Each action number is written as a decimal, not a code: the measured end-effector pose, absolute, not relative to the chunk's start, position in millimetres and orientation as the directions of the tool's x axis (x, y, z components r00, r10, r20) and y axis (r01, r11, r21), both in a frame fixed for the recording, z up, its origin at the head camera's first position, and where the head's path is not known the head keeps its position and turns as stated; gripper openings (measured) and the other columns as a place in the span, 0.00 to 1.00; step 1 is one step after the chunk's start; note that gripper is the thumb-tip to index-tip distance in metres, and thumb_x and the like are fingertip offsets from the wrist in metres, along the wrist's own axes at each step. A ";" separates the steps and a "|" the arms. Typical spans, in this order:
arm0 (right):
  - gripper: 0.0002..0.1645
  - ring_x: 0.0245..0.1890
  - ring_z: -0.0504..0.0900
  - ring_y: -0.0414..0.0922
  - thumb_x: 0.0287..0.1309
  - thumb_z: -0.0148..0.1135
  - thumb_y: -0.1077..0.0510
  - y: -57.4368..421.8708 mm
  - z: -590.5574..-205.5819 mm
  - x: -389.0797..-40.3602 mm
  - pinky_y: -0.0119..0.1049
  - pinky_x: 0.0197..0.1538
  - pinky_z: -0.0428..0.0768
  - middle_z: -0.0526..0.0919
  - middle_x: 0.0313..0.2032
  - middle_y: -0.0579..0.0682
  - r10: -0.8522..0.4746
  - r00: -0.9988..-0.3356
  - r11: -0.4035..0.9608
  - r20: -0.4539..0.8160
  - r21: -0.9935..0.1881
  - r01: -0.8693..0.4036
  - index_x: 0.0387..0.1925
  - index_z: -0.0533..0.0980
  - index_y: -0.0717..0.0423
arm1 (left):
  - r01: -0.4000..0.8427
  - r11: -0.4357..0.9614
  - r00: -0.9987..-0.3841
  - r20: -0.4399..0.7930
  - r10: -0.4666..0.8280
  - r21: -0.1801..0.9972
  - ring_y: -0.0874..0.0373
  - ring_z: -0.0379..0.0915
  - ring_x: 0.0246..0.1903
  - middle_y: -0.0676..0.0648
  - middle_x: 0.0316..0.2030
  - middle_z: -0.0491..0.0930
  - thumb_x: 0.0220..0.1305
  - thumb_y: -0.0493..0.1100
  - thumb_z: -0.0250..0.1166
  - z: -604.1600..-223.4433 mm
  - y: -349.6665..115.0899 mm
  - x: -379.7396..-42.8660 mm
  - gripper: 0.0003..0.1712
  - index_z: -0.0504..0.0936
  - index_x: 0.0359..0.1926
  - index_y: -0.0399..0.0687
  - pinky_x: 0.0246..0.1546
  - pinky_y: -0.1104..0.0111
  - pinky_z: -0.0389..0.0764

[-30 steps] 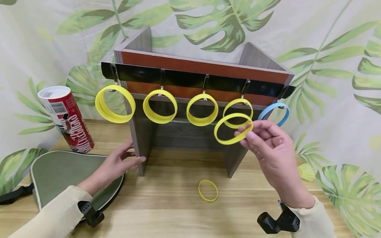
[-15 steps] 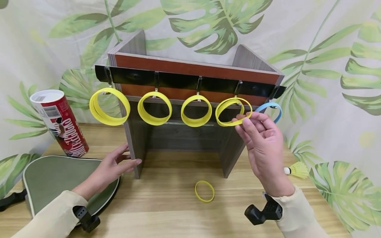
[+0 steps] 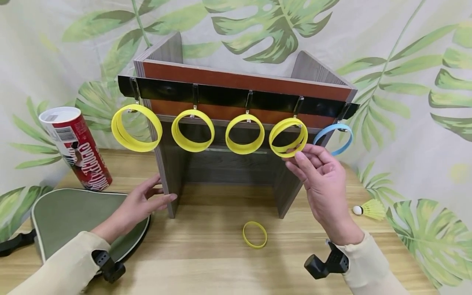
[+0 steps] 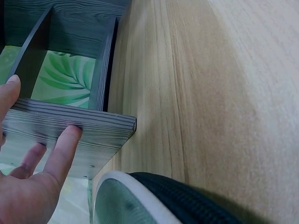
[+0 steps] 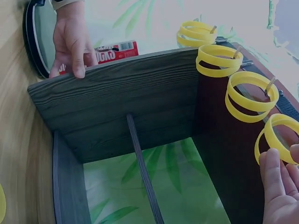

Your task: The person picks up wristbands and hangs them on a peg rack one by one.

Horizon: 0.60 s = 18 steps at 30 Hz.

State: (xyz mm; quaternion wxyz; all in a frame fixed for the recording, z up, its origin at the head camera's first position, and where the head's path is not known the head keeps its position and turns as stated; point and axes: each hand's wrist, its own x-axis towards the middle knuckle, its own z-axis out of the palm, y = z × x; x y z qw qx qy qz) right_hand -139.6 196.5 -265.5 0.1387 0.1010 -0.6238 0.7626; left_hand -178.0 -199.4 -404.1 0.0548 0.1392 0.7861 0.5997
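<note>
My right hand (image 3: 326, 190) pinches a yellow wristband (image 3: 271, 143) between thumb and fingers at the fourth hook, where it overlaps another yellow band. In the right wrist view, fingertips (image 5: 272, 156) touch its lower edge. Yellow wristbands also hang from the first, second and third hooks; a blue wristband (image 3: 326, 129) hangs from the fifth. The hooks sit on a black strip (image 3: 221, 95) across the small grey wooden shelf (image 3: 164, 172). My left hand (image 3: 138, 207) holds the shelf's left side panel, thumb at the front edge and fingers against the outer face (image 4: 70, 133).
One yellow wristband (image 3: 258, 246) lies on the wooden table (image 3: 206, 270) before the shelf. At left stand a red-and-white can (image 3: 86, 151) and a green padded case (image 3: 73, 217). A yellow shuttlecock (image 3: 372, 209) lies at right. Leaf-patterned cloth (image 3: 398, 102) hangs behind.
My right hand has raised the held wristband up to the fourth hook, lining it up with the band hanging there. My left hand stays on the side panel.
</note>
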 end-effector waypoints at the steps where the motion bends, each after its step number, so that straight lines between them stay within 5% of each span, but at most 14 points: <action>1: 0.10 0.45 0.91 0.40 0.72 0.62 0.65 196.6 -266.2 -139.6 0.34 0.55 0.88 0.91 0.46 0.45 0.078 -0.942 -0.176 0.327 -0.925 -0.336 0.53 0.78 0.59 | 0.157 0.245 -0.955 0.083 0.286 0.957 0.72 0.74 0.56 0.35 0.74 0.63 0.75 0.44 0.66 -403.8 -199.6 -178.2 0.44 0.55 0.83 0.54 0.50 0.69 0.87; 18: 0.04 0.41 0.92 0.41 0.74 0.59 0.67 204.4 -299.1 -138.8 0.35 0.49 0.90 0.91 0.40 0.47 -0.096 -0.944 -0.086 0.316 -0.947 -0.308 0.45 0.79 0.58 | 0.158 0.246 -0.955 0.085 0.285 0.956 0.67 0.75 0.56 0.36 0.73 0.65 0.75 0.44 0.66 -403.1 -200.8 -178.0 0.42 0.56 0.83 0.53 0.50 0.68 0.88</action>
